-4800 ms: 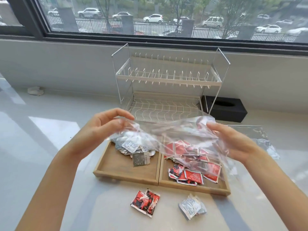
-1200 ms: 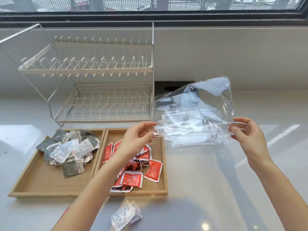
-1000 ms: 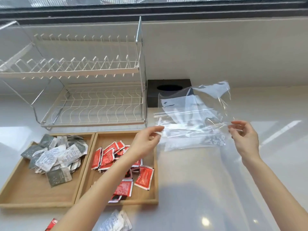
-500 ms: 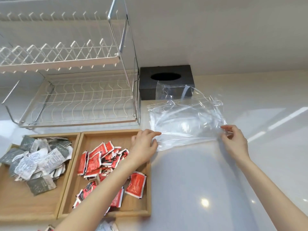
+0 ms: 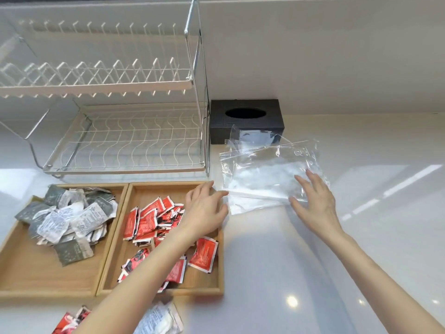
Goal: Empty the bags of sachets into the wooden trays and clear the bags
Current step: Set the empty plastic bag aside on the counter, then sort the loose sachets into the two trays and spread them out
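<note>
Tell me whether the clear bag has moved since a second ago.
Yes. The clear bag has come down onto the counter in front of the black tissue box; before, both hands held it up.

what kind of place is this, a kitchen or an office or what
Most likely a kitchen or pantry counter, though that is a guess. A two-tier wire dish rack stands against the wall on a glossy white countertop, with a black tissue box beside it.
</note>
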